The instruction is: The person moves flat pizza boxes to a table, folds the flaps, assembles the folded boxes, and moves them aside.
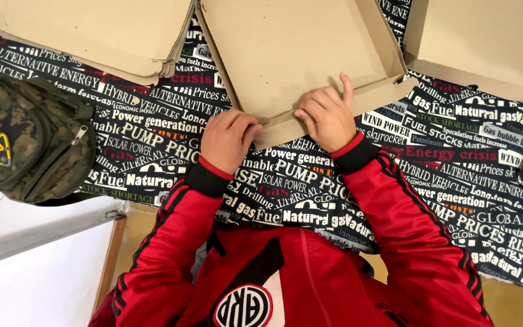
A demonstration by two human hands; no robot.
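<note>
Folding looks partly done: the flat cardboard pizza box (298,54) lies at the desk's (455,157) far edge, side walls raised, while the left hand (228,139) and right hand (328,115), slightly apart, press its unfinished near flap.

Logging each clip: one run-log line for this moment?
left hand: on box flap | right hand: pressing flap | cardboard box: open, flat | camouflage bag: left

Bright, even overhead light; soft shadow under the right hand (329,116); sharp focus, slight bowing at the edges.
</note>
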